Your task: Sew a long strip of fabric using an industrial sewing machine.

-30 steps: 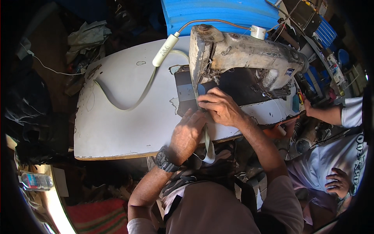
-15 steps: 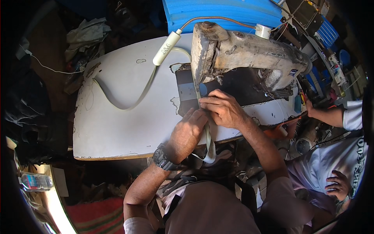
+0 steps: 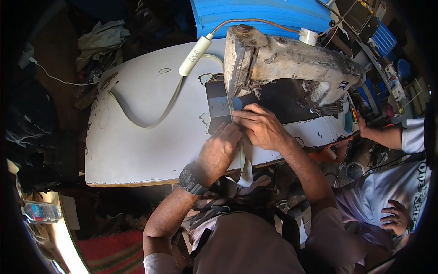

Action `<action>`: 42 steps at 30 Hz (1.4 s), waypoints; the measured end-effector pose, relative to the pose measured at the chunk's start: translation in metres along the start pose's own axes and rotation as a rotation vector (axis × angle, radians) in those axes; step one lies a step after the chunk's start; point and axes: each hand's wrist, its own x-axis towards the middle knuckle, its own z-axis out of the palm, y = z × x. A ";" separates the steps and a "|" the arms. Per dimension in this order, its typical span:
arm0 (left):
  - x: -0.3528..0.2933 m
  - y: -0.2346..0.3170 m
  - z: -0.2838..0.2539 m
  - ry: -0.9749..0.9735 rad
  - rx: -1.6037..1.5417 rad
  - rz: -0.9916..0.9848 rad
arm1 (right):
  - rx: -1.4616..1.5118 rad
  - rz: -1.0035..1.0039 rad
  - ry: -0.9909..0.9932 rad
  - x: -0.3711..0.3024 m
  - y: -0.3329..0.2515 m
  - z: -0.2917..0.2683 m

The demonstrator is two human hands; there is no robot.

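Observation:
A worn, grey-beige sewing machine [image 3: 292,57] stands on a white table. A pale webbing strap [image 3: 245,171] passes under its needle end, comes toward me between my hands and hangs in a loop off the near edge. Its other end curls over the table on the left. My right hand [image 3: 262,129] pinches the strap just in front of the needle area. Close beside it, my left hand [image 3: 221,148], with a black watch on the wrist, is closed on the strap; its fingertips are partly hidden. The needle itself cannot be made out.
A white lamp [image 3: 195,55] on a bendable neck leans over the white table [image 3: 132,160]. Blue sheeting [image 3: 260,13] lies behind the machine. At the right, another person's arm [image 3: 383,136] reaches to the table's end. A plastic bottle [image 3: 42,213] lies at lower left.
My left hand has turned slightly and its wrist has shifted a little. My right fingers have moved slightly left along the strap. The machine and the strap's far end look unchanged.

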 end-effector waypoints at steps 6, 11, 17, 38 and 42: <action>0.003 -0.005 0.003 0.021 -0.017 -0.013 | -0.077 0.045 -0.071 0.004 -0.002 -0.002; 0.006 -0.005 0.004 0.018 -0.008 -0.028 | -0.080 0.099 -0.105 0.002 -0.001 -0.003; 0.011 -0.012 0.007 0.031 0.018 -0.019 | -0.117 0.132 -0.095 0.005 -0.003 -0.003; 0.021 -0.022 0.012 0.055 0.078 0.006 | 0.446 0.534 0.438 -0.131 -0.123 0.013; 0.019 -0.029 0.008 0.096 0.095 0.033 | 0.617 0.860 0.361 -0.144 -0.132 0.063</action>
